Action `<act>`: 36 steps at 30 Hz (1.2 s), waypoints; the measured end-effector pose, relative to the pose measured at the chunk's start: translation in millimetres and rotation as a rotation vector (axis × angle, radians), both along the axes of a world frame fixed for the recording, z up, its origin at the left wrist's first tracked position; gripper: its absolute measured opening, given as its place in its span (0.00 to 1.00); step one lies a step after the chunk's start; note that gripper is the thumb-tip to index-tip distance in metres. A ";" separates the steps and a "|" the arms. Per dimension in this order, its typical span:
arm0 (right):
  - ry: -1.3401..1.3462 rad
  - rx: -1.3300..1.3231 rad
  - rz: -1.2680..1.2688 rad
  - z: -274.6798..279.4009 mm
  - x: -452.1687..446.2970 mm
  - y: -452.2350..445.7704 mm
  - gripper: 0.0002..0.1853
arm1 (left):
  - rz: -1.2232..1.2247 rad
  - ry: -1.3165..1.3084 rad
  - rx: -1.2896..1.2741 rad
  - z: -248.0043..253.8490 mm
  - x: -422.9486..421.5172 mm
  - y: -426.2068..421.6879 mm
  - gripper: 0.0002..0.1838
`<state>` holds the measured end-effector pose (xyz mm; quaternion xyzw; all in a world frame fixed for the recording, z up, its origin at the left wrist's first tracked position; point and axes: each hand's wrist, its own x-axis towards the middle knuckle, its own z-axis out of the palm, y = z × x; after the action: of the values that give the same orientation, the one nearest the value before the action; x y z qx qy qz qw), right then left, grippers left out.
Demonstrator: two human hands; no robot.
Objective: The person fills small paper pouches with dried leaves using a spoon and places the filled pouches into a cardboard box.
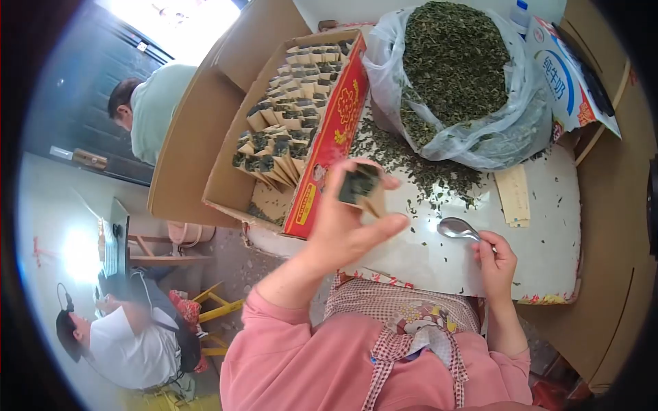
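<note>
My left hand, raised near the red-sided box, has its fingers wrapped round a small paper packet with dark dried leaves in its opening. A metal spoon is gripped at its handle by my right hand, low over the white tabletop. No leaves show in the spoon's bowl. Beyond my hands, a clear plastic bag bulges with dried, chopped leaves. More leaves are scattered on the table below it. Rows of leaf-filled paper packets stand upright in the cardboard box.
Flat paper packets lie right of the bag. A milk carton panel and a blue-capped bottle stand behind. Cardboard borders the right side. Two people, one in a green top, one in a white shirt, are at left.
</note>
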<state>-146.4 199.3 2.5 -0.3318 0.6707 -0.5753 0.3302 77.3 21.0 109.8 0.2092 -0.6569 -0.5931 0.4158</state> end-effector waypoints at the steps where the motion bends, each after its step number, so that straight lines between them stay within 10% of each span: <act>1: -0.001 -0.008 -0.003 -2.2 -0.7 0.6 0.09 | 0.034 -0.012 -0.017 22.2 9.2 -2.4 0.34; 9: -0.015 -0.065 -0.001 -9.6 -1.9 1.2 0.10 | 0.384 -0.258 -0.252 91.6 76.5 -32.4 0.32; 36: 0.215 -0.140 0.064 -13.4 0.4 5.1 0.09 | 0.441 -0.752 0.357 41.2 88.3 -56.0 0.37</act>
<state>-146.0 204.4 -11.0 -0.4351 0.6494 -0.5710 0.2509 165.6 -35.0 151.0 0.6123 -0.5896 -0.4775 0.2224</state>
